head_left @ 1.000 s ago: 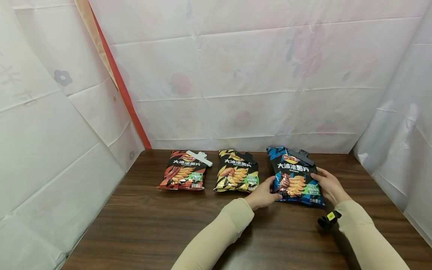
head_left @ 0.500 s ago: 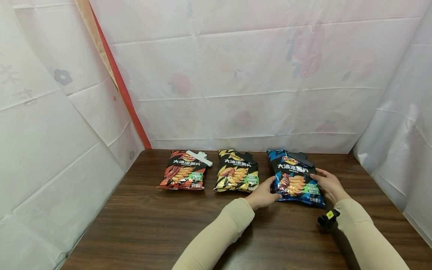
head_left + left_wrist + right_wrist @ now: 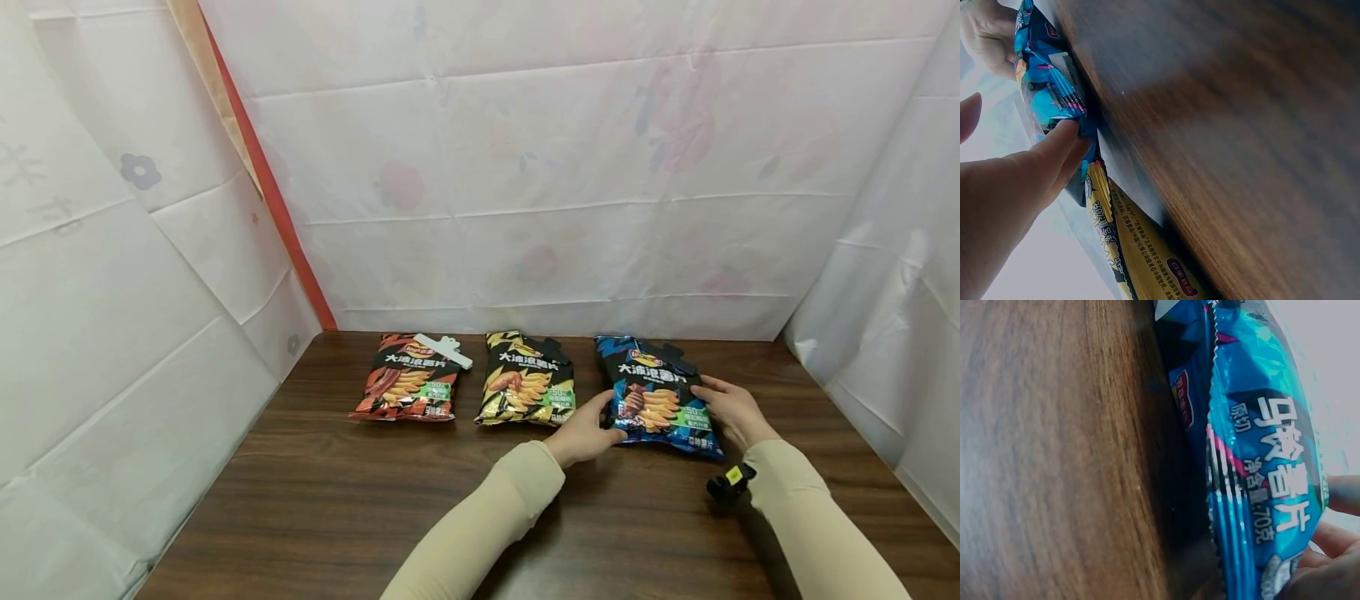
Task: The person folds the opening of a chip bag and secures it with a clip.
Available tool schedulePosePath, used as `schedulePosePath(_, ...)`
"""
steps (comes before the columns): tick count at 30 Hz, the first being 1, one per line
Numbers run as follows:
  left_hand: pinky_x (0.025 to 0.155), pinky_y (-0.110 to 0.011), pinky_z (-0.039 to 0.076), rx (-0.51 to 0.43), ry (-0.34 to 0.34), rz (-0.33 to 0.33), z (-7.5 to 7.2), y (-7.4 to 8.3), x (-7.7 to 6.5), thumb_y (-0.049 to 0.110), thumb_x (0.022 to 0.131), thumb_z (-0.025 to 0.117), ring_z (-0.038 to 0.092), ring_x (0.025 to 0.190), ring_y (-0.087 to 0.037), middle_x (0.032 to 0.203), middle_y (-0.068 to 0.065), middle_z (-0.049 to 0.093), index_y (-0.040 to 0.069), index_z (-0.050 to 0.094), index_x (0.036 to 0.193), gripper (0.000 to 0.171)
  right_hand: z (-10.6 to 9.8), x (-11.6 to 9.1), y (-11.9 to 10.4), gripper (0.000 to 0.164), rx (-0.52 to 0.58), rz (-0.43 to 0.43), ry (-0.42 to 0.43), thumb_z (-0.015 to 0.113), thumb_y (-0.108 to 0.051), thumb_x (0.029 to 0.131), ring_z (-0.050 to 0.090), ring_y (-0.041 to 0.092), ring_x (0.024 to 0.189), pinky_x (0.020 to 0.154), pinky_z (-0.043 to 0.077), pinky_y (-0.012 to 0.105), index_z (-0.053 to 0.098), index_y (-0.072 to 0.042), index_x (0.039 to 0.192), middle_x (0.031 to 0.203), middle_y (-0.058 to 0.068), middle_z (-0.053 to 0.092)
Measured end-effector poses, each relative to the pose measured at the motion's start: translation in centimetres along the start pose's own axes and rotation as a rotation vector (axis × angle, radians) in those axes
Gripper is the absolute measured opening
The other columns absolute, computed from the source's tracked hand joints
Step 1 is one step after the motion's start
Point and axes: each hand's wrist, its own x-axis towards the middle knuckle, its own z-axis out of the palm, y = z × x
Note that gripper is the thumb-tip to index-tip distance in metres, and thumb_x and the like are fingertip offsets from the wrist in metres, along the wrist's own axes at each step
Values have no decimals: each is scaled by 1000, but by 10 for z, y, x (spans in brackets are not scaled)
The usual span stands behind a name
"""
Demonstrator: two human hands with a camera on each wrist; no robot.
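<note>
Both hands hold the blue bag of potato chips (image 3: 652,396) by its sides, low over or on the brown table. My left hand (image 3: 585,429) grips its left edge, thumb toward the lower left corner. In the left wrist view, fingertips press the side of the blue bag (image 3: 1047,94). My right hand (image 3: 735,410) grips the right edge, and in the right wrist view its fingers (image 3: 1335,540) lie against the printed blue bag (image 3: 1272,469). A black clip (image 3: 670,358) sits across the bag's upper right corner. Whether the bag fully touches the table cannot be told.
A yellow chip bag (image 3: 525,383) with a black clip (image 3: 551,352) lies just left of my left hand. Further left is a red chip bag (image 3: 408,383) with a white clip (image 3: 444,352). A pale sheet (image 3: 525,208) hangs behind the wooden table (image 3: 390,500).
The blue bag's top edge has dipped slightly and shifted a little right, so it lies flatter. Both hands have stayed almost in place.
</note>
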Motion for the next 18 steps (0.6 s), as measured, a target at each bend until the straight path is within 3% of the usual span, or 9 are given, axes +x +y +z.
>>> schedulePosePath(18,107,-41,44,-16,-26,10,-1,0,-4,15,94,65,44,139,-27,155,-7,39,16,34,153,66,-9,-10,0,68,51,-47,-38,43,-33,104,15,44,148,117,23,54,12,-1,156,161,26,8)
